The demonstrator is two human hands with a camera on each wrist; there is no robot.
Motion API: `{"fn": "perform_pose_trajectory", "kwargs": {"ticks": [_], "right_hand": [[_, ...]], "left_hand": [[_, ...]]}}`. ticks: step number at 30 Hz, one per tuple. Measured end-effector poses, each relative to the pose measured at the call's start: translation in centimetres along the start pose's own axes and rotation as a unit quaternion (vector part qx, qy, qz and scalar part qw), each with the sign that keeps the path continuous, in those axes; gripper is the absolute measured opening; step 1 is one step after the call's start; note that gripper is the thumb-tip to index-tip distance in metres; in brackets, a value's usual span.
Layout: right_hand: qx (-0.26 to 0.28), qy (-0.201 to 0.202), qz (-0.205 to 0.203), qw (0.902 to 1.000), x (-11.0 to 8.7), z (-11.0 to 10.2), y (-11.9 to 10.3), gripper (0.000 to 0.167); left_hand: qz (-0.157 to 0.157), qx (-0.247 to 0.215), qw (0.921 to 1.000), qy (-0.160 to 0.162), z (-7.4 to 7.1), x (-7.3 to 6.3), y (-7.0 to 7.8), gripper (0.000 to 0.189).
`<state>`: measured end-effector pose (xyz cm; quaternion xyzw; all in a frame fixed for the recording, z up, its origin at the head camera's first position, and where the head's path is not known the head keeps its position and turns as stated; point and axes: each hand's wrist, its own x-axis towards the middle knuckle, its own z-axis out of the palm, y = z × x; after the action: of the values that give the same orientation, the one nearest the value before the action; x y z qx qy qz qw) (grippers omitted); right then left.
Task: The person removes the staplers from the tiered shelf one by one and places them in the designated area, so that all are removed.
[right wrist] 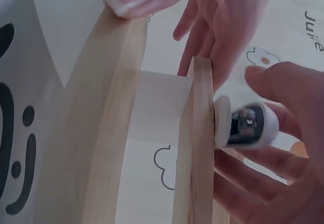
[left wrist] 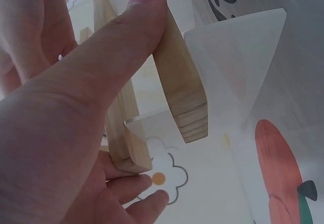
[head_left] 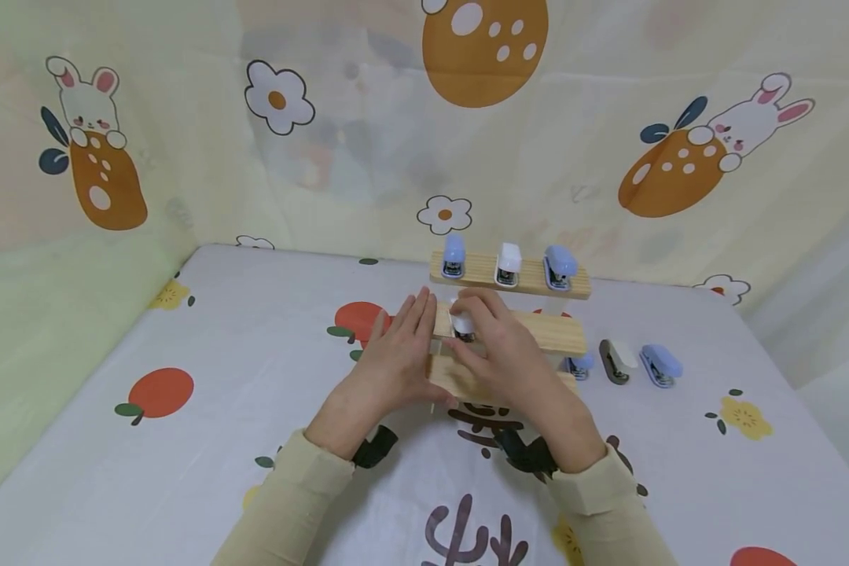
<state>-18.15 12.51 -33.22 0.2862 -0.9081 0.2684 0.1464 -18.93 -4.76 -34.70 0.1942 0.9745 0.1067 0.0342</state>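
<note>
A white mini stapler (head_left: 463,325) stands near the left end of the middle plank (head_left: 545,332) of a three-tier wooden rack. My right hand (head_left: 505,350) holds it, fingers curled over its top and thumb low at its front; the stapler (right wrist: 248,126) looks slightly blurred in the right wrist view. At the rack's left end my left hand (head_left: 399,358) lies with straight fingers along the middle plank, its thumb (left wrist: 144,1) resting on the lower plank (left wrist: 182,82). On the top plank (head_left: 580,292) stand a blue stapler (head_left: 453,256), a white stapler (head_left: 508,264) and another blue stapler (head_left: 560,267).
Right of the rack on the tablecloth lie a grey-and-white stapler (head_left: 617,362) and a blue stapler (head_left: 660,365). Another blue stapler (head_left: 578,365) sits close by the rack's right end, partly hidden. Translucent side panels (left wrist: 233,62) support the planks. A printed cloth backdrop (head_left: 354,165) rises behind.
</note>
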Motion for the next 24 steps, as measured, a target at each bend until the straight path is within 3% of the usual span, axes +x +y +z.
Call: {"fn": "perform_pose_trajectory", "kwargs": {"ticks": [9,16,24], "right_hand": [[-0.025,0.006,-0.007,0.9996,0.1,-0.1,0.2,0.037],[-0.037,0.015,-0.014,0.9991,0.0,-0.3,0.5,0.038],[-0.045,0.018,-0.005,0.9988,-0.5,-1.2,0.7,0.038]], "left_hand": [[-0.005,-0.011,0.9999,0.004,-0.1,-0.1,-0.1,0.141],[0.017,-0.012,0.9997,0.016,-0.1,-0.2,0.1,0.138],[0.021,-0.002,0.9997,0.014,-0.1,-0.2,0.4,0.138]]}}
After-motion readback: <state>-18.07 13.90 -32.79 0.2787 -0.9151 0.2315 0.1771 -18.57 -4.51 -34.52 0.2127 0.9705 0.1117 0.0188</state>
